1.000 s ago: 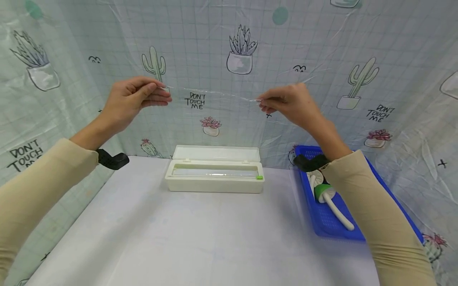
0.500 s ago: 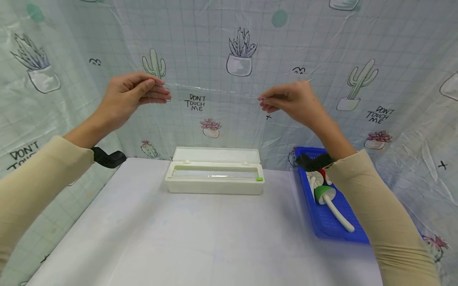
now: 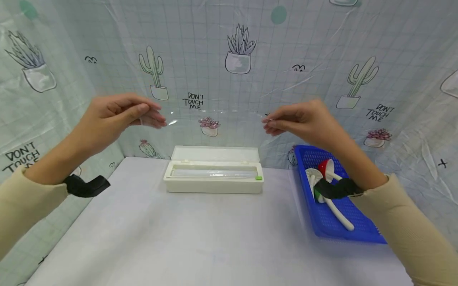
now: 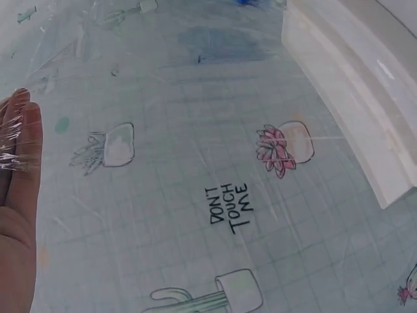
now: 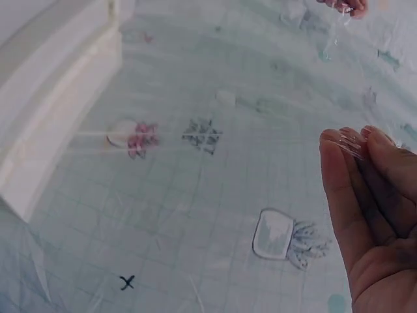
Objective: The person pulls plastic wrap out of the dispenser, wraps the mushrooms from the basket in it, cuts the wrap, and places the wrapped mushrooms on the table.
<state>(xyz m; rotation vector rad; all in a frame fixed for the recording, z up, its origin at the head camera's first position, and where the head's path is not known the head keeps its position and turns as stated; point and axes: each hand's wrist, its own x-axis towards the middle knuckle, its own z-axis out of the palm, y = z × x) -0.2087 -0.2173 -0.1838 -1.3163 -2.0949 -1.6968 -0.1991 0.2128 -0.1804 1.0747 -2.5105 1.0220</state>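
A thin, clear sheet of cling film (image 3: 173, 122) stretches between the two hands, above the table and in front of the patterned backdrop. My left hand (image 3: 123, 113) pinches one upper corner between thumb and index finger. At the opposite corner, the right hand (image 3: 298, 119) pinches the film with thumb and fingertips. Creased film glints by the left fingers (image 4: 29, 150) in the left wrist view and across the right fingertips (image 5: 348, 140) in the right wrist view. Behind and below the sheet stands a white cling film dispenser (image 3: 214, 186), its lid (image 3: 216, 153) raised, with a roll inside.
On the right of the white table (image 3: 207, 234) lies a blue plastic basket (image 3: 311, 222). Inside are mushroom-shaped items, one with a red cap (image 3: 325, 167) and one with a long white stem (image 3: 340, 215). A cactus-print backdrop (image 3: 264, 47) rises behind the table.
Both hands have come down and nearer to the head camera, bringing the film lower. The red-capped item in the basket shows more fully now. The dispenser has stayed in place.
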